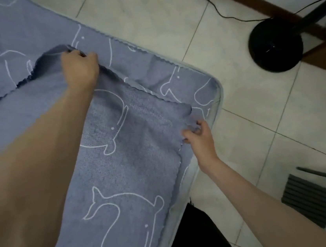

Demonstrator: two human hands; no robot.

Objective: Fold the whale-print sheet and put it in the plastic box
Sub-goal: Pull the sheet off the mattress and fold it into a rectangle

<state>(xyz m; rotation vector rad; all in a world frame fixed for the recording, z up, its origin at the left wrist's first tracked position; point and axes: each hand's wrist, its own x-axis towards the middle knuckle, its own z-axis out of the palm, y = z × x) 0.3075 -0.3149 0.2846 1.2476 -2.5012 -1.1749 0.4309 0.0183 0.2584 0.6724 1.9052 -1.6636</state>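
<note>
The whale-print sheet point(126, 168) lies spread over the mattress point(219, 96), blue-grey with white outline whales, and part of it is doubled back on itself so a scalloped edge runs across the lower layer. My left hand point(80, 68) has its fingers curled round a bunched corner of the upper layer, lifted a little off the layer beneath. My right hand point(199, 137) pinches another corner near the mattress's rounded corner; the fingertips are tucked into the cloth, so I see the pinch but not how much fabric is in it. My left forearm crosses the sheet and hides a wide strip of it, and the sheet runs out of view at the left and top edges, so its full extent is hard to make out.

Beyond the mattress is pale tiled floor point(164, 10). A black round fan base point(275, 44) stands well apart from the bed, its pole cut off by the right edge, with a thin black cable point(217, 7) trailing along the skirting. Lower right sits a dark ribbed object point(311, 201), possibly a mat. Something black point(196, 232) shows at the bottom edge.
</note>
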